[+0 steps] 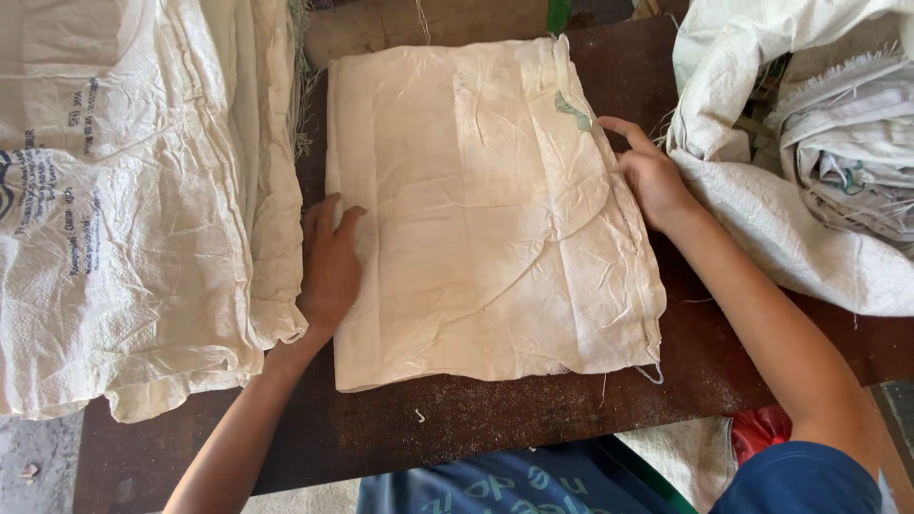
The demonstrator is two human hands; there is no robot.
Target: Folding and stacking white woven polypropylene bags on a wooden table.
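Folded sack [490, 209]: cream woven, flat mid-table [476, 428], reaching far edge.
Left hand [328, 262]: open, palm flat on sack's left edge.
Right hand [647, 176]: fingers loosely extended, touching right edge; no grip.
Sack pile [124, 200]: table's left side.

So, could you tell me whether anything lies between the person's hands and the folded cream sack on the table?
Nothing visible does. The left hand rests flat on the folded cream sack's left edge, and the right hand presses its right edge. The white sacks at left and the sack pile at right lie beside it, not over it.
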